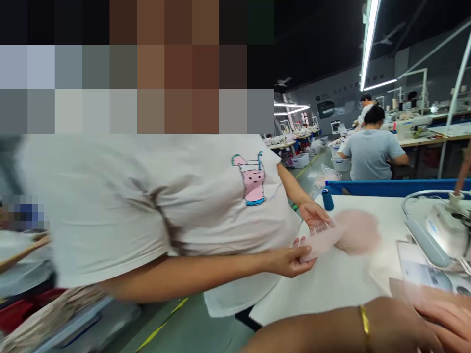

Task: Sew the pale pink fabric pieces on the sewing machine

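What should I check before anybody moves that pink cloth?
1. Co-worker's hands both grip the pink strip: ok.
2. Round pink piece lies flat on the white table: ok.
3. Braceleted hand rests flat, apart from the sewing machine: ok.
4. Blue spool stands upright: ok.
5. Machine's needle free: cannot tell, blurred.
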{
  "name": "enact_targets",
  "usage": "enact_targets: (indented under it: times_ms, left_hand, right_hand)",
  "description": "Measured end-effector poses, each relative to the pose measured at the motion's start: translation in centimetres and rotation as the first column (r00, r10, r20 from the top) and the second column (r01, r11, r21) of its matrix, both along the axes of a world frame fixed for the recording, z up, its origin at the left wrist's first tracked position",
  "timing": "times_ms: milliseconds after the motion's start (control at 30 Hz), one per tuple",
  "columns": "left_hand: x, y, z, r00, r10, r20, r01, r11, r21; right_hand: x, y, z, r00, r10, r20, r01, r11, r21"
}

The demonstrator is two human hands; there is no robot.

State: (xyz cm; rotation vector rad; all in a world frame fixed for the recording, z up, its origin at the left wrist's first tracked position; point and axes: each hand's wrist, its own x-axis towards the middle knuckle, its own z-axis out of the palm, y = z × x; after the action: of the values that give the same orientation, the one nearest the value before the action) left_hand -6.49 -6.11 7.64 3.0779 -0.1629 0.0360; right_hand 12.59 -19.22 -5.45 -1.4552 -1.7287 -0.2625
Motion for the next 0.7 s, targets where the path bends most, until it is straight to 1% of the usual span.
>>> enact_targets:
  times_ms: [33,67,133,200,267,333,367,433,533,600,667,700]
  left_hand:
    - [-0.5,0.2,0.0,1.000,-0.031,-0.004,0.031,0.999,-0.039]
    - [-1.1,0.3,0.1,1.000,-0.023,-0.005,0.023,0.998,-0.062]
    - [-2.2,0.6,0.5,0.993,0.116,-0.034,-0.117,0.993,-0.027]
    - [-3.2,0.6,1.0,0.988,0.135,-0.074,-0.137,0.990,-0.016]
    - [-3.8,0.4,1.5,0.989,0.118,-0.095,-0.124,0.990,-0.068]
    - [-3.7,0.3,1.7,0.988,0.145,-0.045,-0.149,0.980,-0.133]
    - [-3.6,0.4,1.6,0.985,0.172,-0.006,-0.171,0.974,-0.150]
    - [-3.1,0.5,1.3,0.979,0.203,0.034,-0.197,0.972,-0.132]
    - [-2.8,0.8,0.7,0.984,0.178,-0.034,-0.179,0.982,-0.063]
    - [-3.2,0.9,0.6,0.979,0.195,-0.056,-0.198,0.978,-0.064]
    - [-3.7,1.2,0.6,0.961,0.277,-0.014,-0.277,0.957,-0.090]
    - [-4.0,1.4,0.6,0.943,0.331,0.020,-0.327,0.939,-0.101]
  right_hand:
    - [-0.1,-1.7,0.4,1.000,0.006,0.024,-0.005,0.998,-0.056]
    - [-0.4,-3.0,1.0,0.999,0.022,0.049,-0.016,0.993,-0.117]
    - [-0.8,-4.4,2.6,0.995,0.052,0.084,-0.033,0.977,-0.213]
    - [-1.3,-4.7,4.2,0.995,0.036,0.095,-0.012,0.971,-0.238]
    - [-1.8,-4.5,5.6,0.996,-0.011,0.088,0.030,0.974,-0.223]
    - [-2.7,-4.2,6.5,0.997,-0.045,0.058,0.056,0.977,-0.207]
    - [-3.3,-4.0,6.8,0.998,-0.039,0.043,0.047,0.978,-0.205]
    - [-4.5,-3.7,7.1,0.999,0.021,0.049,-0.011,0.978,-0.207]
    - [-5.0,-3.6,6.9,0.981,0.142,0.128,-0.108,0.963,-0.245]
    - [-3.9,-4.3,6.6,0.966,0.187,0.178,-0.130,0.947,-0.293]
    - [-1.9,-5.5,6.2,0.960,0.194,0.204,-0.116,0.933,-0.340]
    - [-0.7,-6.4,5.9,0.964,0.177,0.196,-0.103,0.935,-0.341]
